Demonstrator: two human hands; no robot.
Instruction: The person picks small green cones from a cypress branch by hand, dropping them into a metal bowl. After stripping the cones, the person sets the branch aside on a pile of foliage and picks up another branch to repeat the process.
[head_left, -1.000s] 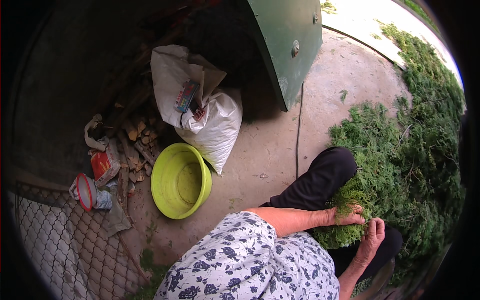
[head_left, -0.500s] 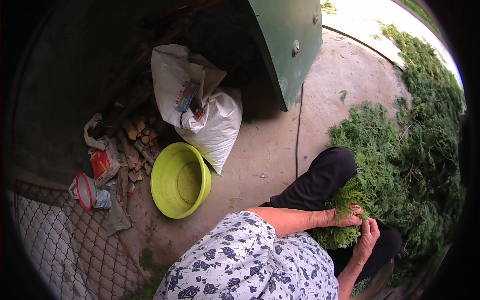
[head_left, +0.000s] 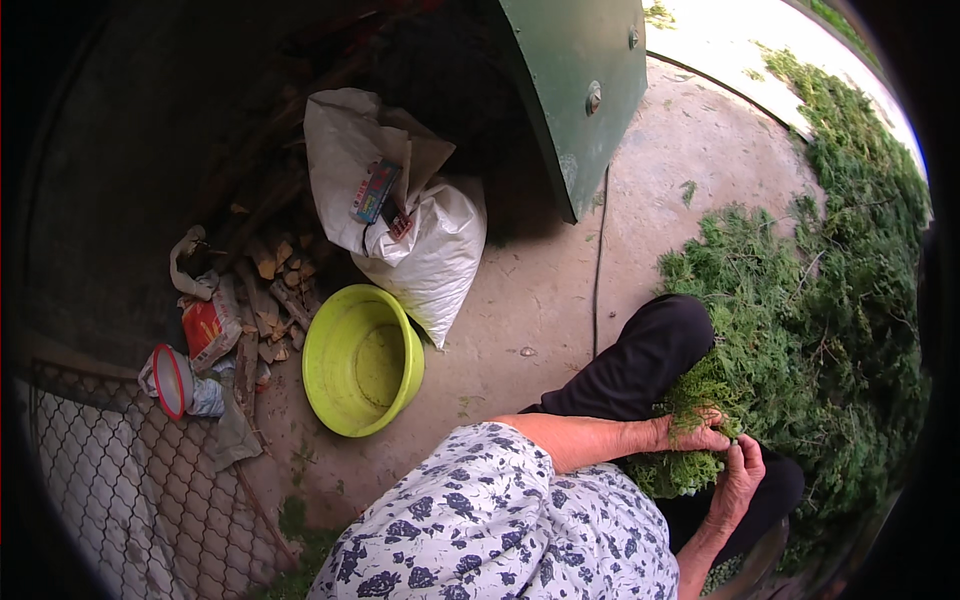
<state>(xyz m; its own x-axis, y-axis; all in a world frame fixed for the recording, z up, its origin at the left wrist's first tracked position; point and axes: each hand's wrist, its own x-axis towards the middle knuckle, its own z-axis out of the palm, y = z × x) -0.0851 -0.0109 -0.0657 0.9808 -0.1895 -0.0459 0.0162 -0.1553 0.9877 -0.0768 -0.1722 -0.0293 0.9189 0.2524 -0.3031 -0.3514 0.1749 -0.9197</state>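
Both my hands meet over my lap at the right side of the view. My left hand (head_left: 703,432) is closed on a green conifer sprig (head_left: 697,385) whose feathery tips stick out above and below the fingers. Close against it, my right hand (head_left: 738,474) pinches a small bit of the same greenery at the fingertips. More cut sprigs (head_left: 676,474) lie in my lap under the left wrist. Beside my knee spreads a large heap of conifer branches (head_left: 840,330).
A yellow-green plastic basin (head_left: 412,375) stands on the concrete floor to the left. Behind it are a white woven sack (head_left: 440,255), split firewood (head_left: 268,325) and a green metal cabinet (head_left: 590,45). Wire mesh (head_left: 150,480) lies lower left; a black cable (head_left: 599,255) crosses the floor.
The fingertips of my right hand have shifted slightly down and away from my left hand, with a bit of greenery showing between them. The left hand has hardly moved.
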